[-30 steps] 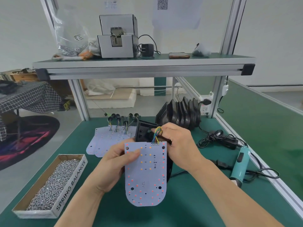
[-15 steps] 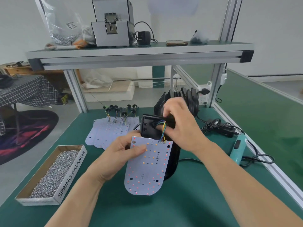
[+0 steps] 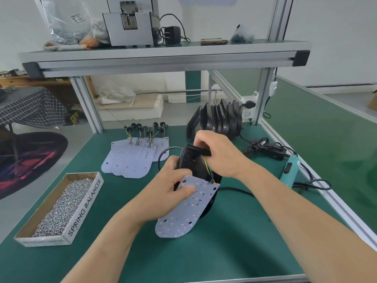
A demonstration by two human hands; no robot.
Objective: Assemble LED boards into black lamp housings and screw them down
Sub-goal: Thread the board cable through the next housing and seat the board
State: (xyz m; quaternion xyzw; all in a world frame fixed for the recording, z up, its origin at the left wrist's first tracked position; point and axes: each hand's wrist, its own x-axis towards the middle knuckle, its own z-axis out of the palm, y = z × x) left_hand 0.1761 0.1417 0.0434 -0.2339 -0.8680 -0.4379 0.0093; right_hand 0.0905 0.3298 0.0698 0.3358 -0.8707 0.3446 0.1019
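1. Green tabletop [image 3: 224, 252]: a cardboard box [image 3: 83, 209] of screws is set along its left edge.
2. A stack of housings [image 3: 218, 119] is stood on edge near the far right corner. The spare boards [image 3: 130, 160] are fanned out to its left.
3. The LED board [image 3: 189, 213] is held tilted over the tabletop's middle, overlapping the black housing [image 3: 193, 160]. Coloured wires [image 3: 208, 168] are run between the two.
4. Left hand [image 3: 169, 193]: the thumb is pressed on the board's upper corner, and the fingers are curled round the housing's left side.
5. Right hand [image 3: 220, 156]: the fingers are curled over the housing's far end, which is gripped.
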